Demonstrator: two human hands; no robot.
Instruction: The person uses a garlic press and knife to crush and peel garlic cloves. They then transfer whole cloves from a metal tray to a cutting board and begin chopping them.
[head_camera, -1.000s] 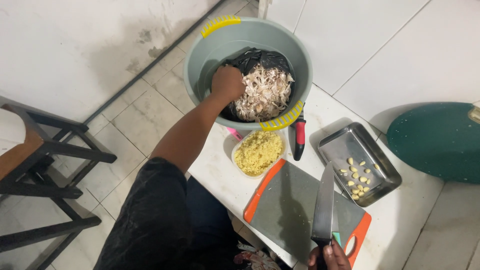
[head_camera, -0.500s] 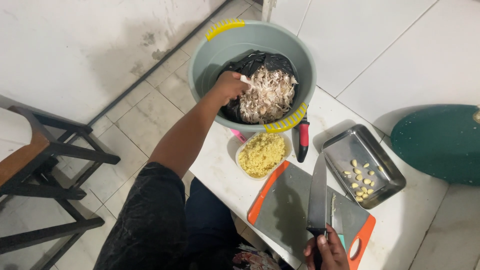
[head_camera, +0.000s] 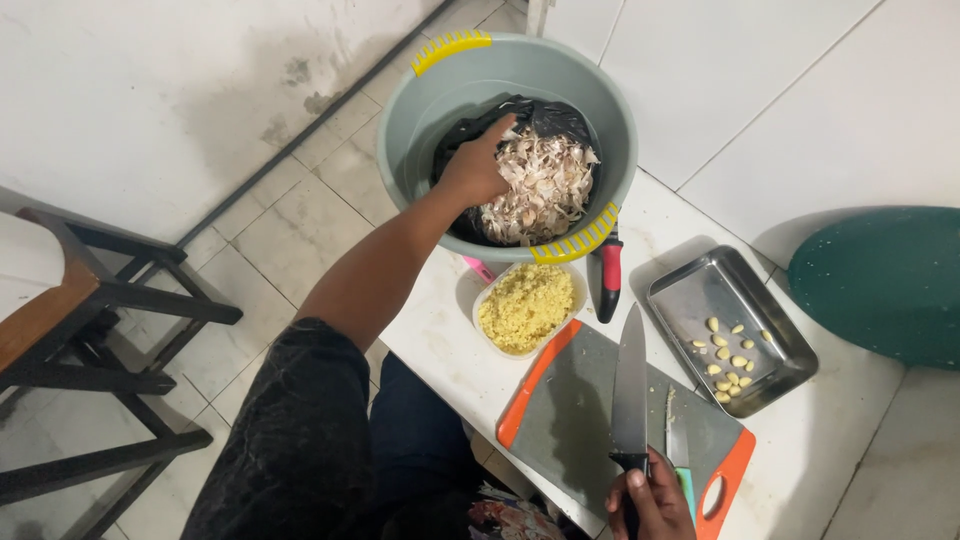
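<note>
Item 1, left hand (head_camera: 478, 170): arm stretched out long from the shoulder, reaching down into the grey tub (head_camera: 420, 110) w/ yellow handles. Fingers curled loosely over the edge of the garlic skins (head_camera: 540, 185) heaped in a black bag (head_camera: 560, 118) lining the tub; we can't tell whether it has actually pinched any skins (palm faces away from us).

Item 2, right hand (head_camera: 655, 497): low at the frame's bottom edge, closed round the black handle of a large chef's knife (head_camera: 630, 385). Blade lies flat-ish along the grey cutting board (head_camera: 580, 420) w/ orange rim, tip pointing away from us.

Item 3, a smaller knife (head_camera: 678, 445), green handle, on the board just beside the right hand.

Item 4, plastic container of minced garlic (head_camera: 527, 307), btwn tub and board.

Item 5, steel tray (head_camera: 700, 300) holding peeled cloves (head_camera: 728, 355), right of the board.

Item 6, red-and-black handled tool (head_camera: 608, 280), lying by the tub's rim.
</note>
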